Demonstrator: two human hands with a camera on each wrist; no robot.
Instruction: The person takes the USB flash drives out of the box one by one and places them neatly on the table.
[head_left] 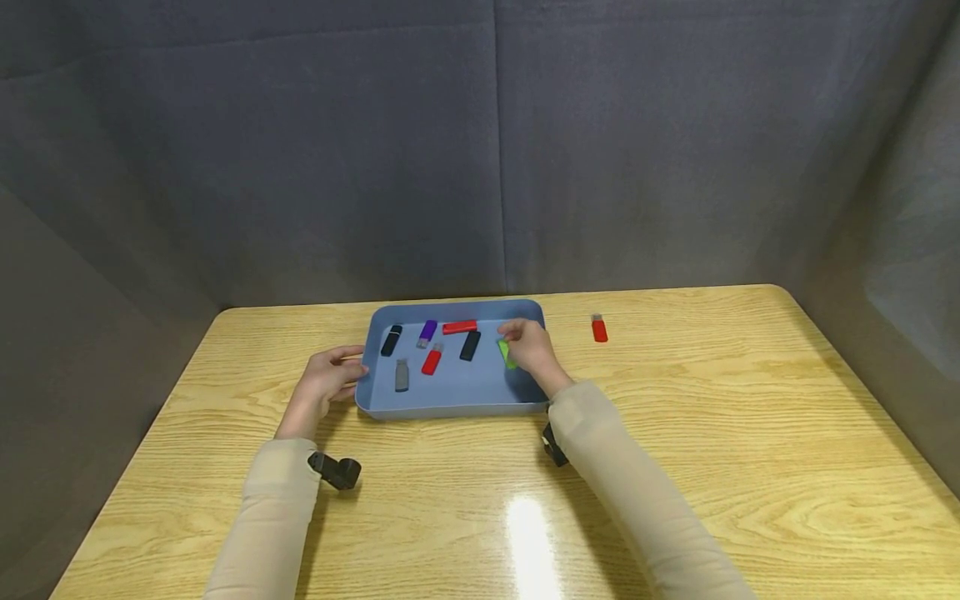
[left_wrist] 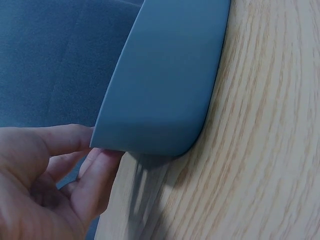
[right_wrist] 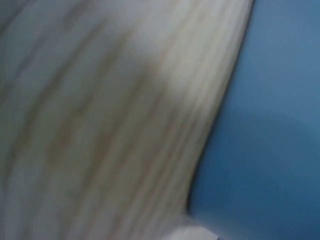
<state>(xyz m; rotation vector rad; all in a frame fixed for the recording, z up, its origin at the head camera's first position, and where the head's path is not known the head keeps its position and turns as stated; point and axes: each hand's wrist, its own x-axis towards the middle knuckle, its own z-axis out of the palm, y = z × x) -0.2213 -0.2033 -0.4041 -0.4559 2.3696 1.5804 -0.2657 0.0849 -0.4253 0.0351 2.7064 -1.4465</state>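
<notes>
A shallow blue tray [head_left: 450, 411] lies on the wooden table with several USB sticks inside. My left hand [head_left: 330, 375] pinches the tray's left wall, thumb at the rim; the left wrist view shows these fingers [left_wrist: 70, 137] against the edge. Over the tray's right part, my right hand [head_left: 528, 343] has curled fingers at a lime-green USB stick [head_left: 506, 354], which it partly covers. Left of it lie a black stick [head_left: 470, 346], a long red stick [head_left: 460, 327], a red stick [head_left: 432, 360], a purple one [head_left: 427, 333], a grey one [head_left: 402, 376] and another black one [head_left: 392, 340].
Outside the tray, a red USB stick [head_left: 599, 328] lies on the table [head_left: 712, 417] to the right. A grey cloth curtain [head_left: 375, 167] stands behind the table and along both sides. The right wrist view shows only the tray's outer wall [right_wrist: 265, 150] and blurred wood.
</notes>
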